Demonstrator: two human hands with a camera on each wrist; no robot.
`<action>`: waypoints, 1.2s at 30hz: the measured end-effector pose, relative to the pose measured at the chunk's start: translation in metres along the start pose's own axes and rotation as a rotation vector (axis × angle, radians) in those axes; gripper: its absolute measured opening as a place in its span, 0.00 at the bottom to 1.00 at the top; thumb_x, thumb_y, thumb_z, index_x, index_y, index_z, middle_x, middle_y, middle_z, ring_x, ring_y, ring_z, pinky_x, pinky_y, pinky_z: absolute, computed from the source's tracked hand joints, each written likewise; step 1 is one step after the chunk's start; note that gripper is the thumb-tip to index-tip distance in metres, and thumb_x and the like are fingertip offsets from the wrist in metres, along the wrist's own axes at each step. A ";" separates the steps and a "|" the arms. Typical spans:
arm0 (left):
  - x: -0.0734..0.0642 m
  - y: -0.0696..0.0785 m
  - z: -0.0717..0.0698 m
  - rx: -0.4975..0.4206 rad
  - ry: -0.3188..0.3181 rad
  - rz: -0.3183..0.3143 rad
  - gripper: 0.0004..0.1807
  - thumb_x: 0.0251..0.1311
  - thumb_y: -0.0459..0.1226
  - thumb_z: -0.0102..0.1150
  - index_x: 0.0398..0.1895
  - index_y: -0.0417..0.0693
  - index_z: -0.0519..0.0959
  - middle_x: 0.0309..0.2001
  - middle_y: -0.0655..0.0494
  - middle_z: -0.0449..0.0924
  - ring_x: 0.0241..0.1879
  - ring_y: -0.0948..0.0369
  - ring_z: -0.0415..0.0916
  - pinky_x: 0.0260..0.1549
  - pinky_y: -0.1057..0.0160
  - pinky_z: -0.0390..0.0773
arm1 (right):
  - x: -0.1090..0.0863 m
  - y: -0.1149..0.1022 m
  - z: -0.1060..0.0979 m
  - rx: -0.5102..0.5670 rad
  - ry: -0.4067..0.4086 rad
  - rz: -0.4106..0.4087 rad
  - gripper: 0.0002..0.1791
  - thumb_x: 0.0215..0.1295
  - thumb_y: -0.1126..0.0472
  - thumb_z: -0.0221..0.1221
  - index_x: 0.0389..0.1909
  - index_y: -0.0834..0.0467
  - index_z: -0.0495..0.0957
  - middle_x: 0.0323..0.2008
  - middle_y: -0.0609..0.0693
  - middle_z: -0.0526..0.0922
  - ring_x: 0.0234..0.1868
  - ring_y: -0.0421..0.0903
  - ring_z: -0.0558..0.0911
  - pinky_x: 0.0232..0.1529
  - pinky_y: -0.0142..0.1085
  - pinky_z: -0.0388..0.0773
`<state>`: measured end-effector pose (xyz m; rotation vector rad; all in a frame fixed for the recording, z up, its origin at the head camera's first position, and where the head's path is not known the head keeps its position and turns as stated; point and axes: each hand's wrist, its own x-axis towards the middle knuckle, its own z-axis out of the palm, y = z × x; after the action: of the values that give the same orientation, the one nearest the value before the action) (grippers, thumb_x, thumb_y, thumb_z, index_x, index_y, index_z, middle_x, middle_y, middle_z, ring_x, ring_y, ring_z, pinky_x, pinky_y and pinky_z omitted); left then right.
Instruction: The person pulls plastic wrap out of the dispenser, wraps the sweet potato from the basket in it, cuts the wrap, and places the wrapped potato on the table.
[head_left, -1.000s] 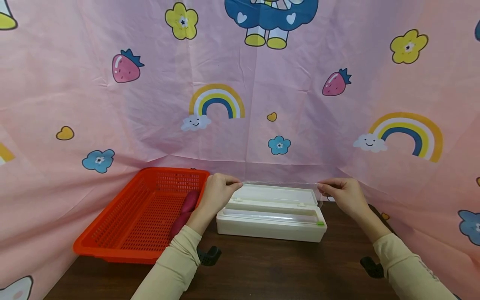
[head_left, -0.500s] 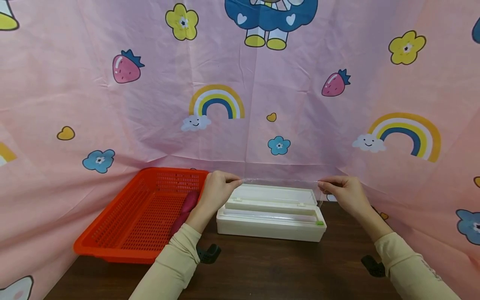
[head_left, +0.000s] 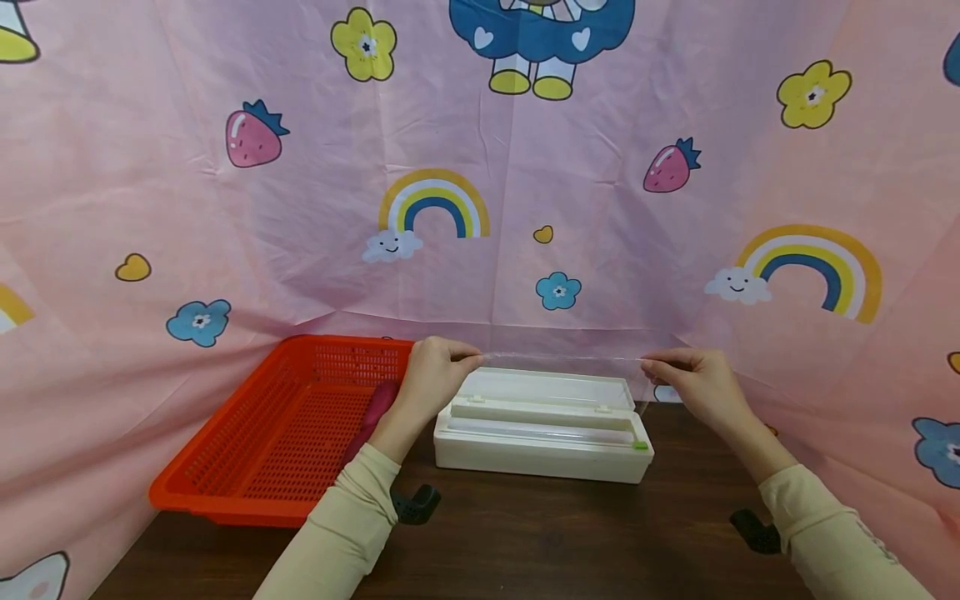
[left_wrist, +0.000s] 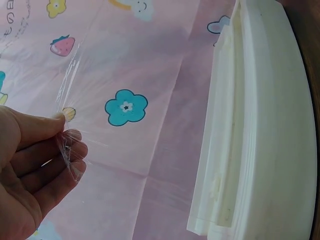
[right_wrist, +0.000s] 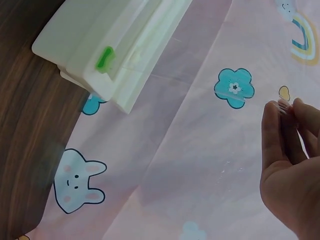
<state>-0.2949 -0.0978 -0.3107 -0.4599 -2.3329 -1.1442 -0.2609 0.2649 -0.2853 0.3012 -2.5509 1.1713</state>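
A clear sheet of plastic wrap (head_left: 562,358) is stretched level between both hands, above and behind a white wrap dispenser box (head_left: 536,460). My left hand (head_left: 433,379) pinches its left corner between thumb and fingers; the left wrist view shows the film (left_wrist: 66,145) bunched at the fingertips. The right corner is pinched by my right hand (head_left: 697,385), also seen in the right wrist view (right_wrist: 292,150). Inside the box, whose lid (head_left: 547,387) stands open, lies a film roll (head_left: 540,431). A green slide cutter (head_left: 640,446) sits at the box's right end.
An orange-red plastic basket (head_left: 225,505) stands on the left, with dark red oblong items (head_left: 380,404) partly hidden by my left forearm. Box and basket rest on a dark brown wooden table (head_left: 570,533). A pink patterned cloth (head_left: 315,200) hangs behind.
Both hands have risen slightly, drawing the plastic wrap higher above the box, and the right hand has shifted a little to the right. Box and basket stay in place.
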 end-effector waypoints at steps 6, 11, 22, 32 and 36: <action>0.001 0.004 -0.002 -0.016 0.002 0.005 0.06 0.61 0.38 0.70 0.34 0.47 0.92 0.35 0.52 0.91 0.38 0.55 0.88 0.40 0.53 0.85 | 0.002 0.000 -0.003 0.016 0.007 -0.012 0.18 0.71 0.52 0.63 0.49 0.63 0.87 0.35 0.46 0.91 0.34 0.33 0.87 0.39 0.25 0.82; 0.002 0.006 -0.004 -0.029 0.004 -0.003 0.06 0.61 0.38 0.70 0.35 0.46 0.92 0.35 0.52 0.91 0.40 0.54 0.88 0.42 0.52 0.84 | 0.002 0.000 -0.003 0.028 0.023 -0.056 0.16 0.71 0.55 0.64 0.47 0.64 0.88 0.32 0.40 0.90 0.34 0.35 0.87 0.38 0.25 0.82; 0.002 0.012 -0.008 -0.028 0.011 0.016 0.07 0.62 0.38 0.70 0.37 0.45 0.92 0.35 0.51 0.91 0.37 0.54 0.87 0.39 0.52 0.84 | -0.001 -0.007 -0.009 0.014 0.034 -0.052 0.16 0.70 0.53 0.64 0.47 0.62 0.88 0.31 0.39 0.89 0.33 0.32 0.85 0.36 0.27 0.81; 0.002 0.018 -0.013 -0.048 0.002 0.033 0.08 0.62 0.38 0.70 0.38 0.44 0.92 0.36 0.50 0.91 0.36 0.55 0.87 0.35 0.56 0.83 | -0.001 -0.008 -0.012 0.008 0.056 -0.085 0.14 0.70 0.56 0.65 0.46 0.62 0.88 0.35 0.51 0.91 0.33 0.33 0.87 0.37 0.24 0.81; 0.001 0.021 -0.016 -0.053 -0.007 0.024 0.08 0.62 0.38 0.70 0.39 0.43 0.91 0.37 0.50 0.91 0.36 0.56 0.86 0.34 0.58 0.83 | -0.003 -0.010 -0.014 0.013 0.052 -0.084 0.15 0.70 0.56 0.64 0.47 0.63 0.88 0.36 0.53 0.91 0.34 0.32 0.87 0.37 0.23 0.81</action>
<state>-0.2810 -0.0983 -0.2888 -0.5093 -2.3017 -1.1969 -0.2523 0.2694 -0.2706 0.3716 -2.4618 1.1501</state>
